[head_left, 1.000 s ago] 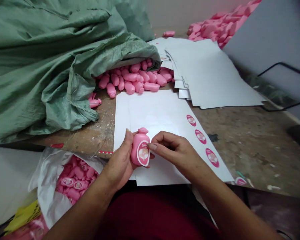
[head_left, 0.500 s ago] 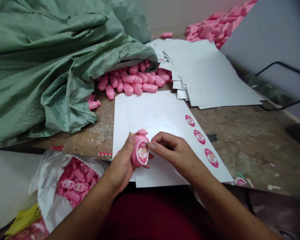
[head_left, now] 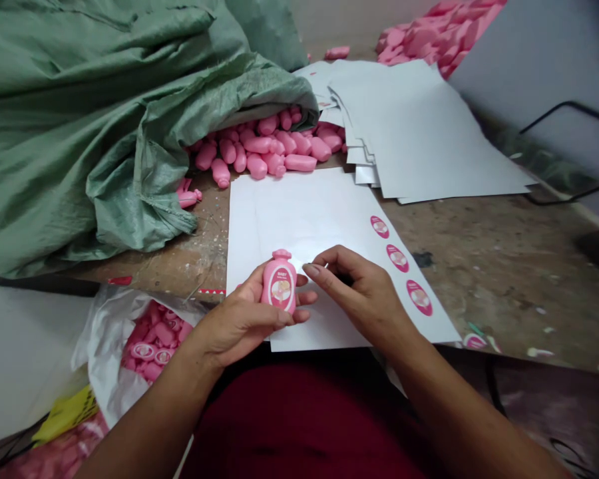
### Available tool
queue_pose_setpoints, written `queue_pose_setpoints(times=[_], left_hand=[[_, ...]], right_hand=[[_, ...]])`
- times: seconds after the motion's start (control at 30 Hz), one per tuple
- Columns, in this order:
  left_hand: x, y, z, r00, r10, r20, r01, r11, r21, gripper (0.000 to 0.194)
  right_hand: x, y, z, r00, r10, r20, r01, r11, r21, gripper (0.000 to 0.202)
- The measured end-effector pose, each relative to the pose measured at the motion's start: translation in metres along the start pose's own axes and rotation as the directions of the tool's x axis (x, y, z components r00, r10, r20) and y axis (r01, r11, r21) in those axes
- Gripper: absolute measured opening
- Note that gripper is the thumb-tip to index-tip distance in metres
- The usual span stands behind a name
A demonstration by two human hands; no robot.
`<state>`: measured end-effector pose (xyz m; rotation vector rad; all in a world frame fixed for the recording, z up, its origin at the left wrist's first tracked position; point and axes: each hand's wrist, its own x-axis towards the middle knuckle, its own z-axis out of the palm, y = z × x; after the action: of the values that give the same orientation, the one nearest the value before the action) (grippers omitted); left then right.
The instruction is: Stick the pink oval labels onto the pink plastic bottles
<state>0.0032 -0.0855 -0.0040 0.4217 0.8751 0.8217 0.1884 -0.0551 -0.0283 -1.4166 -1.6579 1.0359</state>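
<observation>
My left hand [head_left: 244,316] holds a small pink bottle [head_left: 272,273] upright, with the thumb across its lower front and the fingers behind it. An oval label with the word BABY [head_left: 282,287] faces me on the bottle. Just right of the bottle, apart from it, is my right hand [head_left: 359,289], its fingers curled and thumb and index tips close together. Nothing shows between those tips. Both hands are above a white label sheet [head_left: 299,206], which carries several oval pink labels [head_left: 397,258] along its right side.
A green sack [head_left: 104,120] spills pink bottles [head_left: 257,150] behind the sheet. A stack of white sheets [head_left: 424,133] lies at the back right. At lower left, a white bag [head_left: 112,372] contains labelled bottles. More pink bottles [head_left: 439,36] are heaped at the far right.
My right hand has come off the label and drawn slightly right. My left thumb has moved down over the bottle's lower front, and the label now lies flat and faces me.
</observation>
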Motion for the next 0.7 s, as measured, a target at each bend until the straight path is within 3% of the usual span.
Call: queue_pose_setpoints(times=[0.1,0.17,0.23,0.3,0.37,0.4,0.5,0.6,0.7], left_hand=[[-0.032,0.011,-0.032,0.999,-0.008,-0.045,0.017,0.98,0.2,0.071],[-0.063,0.022,-0.059,0.988,0.011,-0.156,0.061,0.89,0.451,0.071],[-0.09,0.033,-0.08,0.95,0.144,-0.276,0.102,0.694,0.712,0.069],[-0.099,0.04,-0.09,0.877,0.398,-0.269,0.078,0.435,0.897,0.063],[-0.084,0.043,-0.091,0.8,0.595,-0.082,-0.013,0.154,0.988,0.053],[-0.069,0.043,-0.09,0.778,0.626,0.053,-0.082,0.017,0.996,0.047],[-0.006,0.041,-0.086,0.752,0.514,0.412,-0.302,-0.286,0.909,0.034],[0.046,0.038,-0.084,0.78,0.358,0.514,-0.372,-0.397,0.839,0.033],[0.068,0.035,-0.082,0.796,0.318,0.515,-0.358,-0.44,0.824,0.034]], right_hand=[[-0.004,0.002,0.003,0.999,0.023,0.04,-0.023,1.0,-0.018,0.027],[-0.007,0.004,0.008,0.995,0.022,0.093,-0.015,0.997,-0.075,0.027],[-0.007,0.007,0.012,0.987,-0.002,0.16,0.028,0.987,-0.161,0.026],[-0.005,0.011,0.013,0.981,-0.034,0.193,0.083,0.964,-0.251,0.025],[0.0,0.016,0.011,0.982,-0.056,0.181,0.114,0.939,-0.325,0.025],[0.003,0.018,0.009,0.984,-0.055,0.169,0.112,0.929,-0.353,0.025],[0.009,0.019,0.004,0.991,-0.03,0.131,0.082,0.907,-0.413,0.023],[0.007,0.01,0.013,0.983,-0.119,0.138,0.17,0.877,-0.449,0.018],[0.001,0.001,0.033,0.936,-0.295,0.194,0.353,0.802,-0.482,0.017]])
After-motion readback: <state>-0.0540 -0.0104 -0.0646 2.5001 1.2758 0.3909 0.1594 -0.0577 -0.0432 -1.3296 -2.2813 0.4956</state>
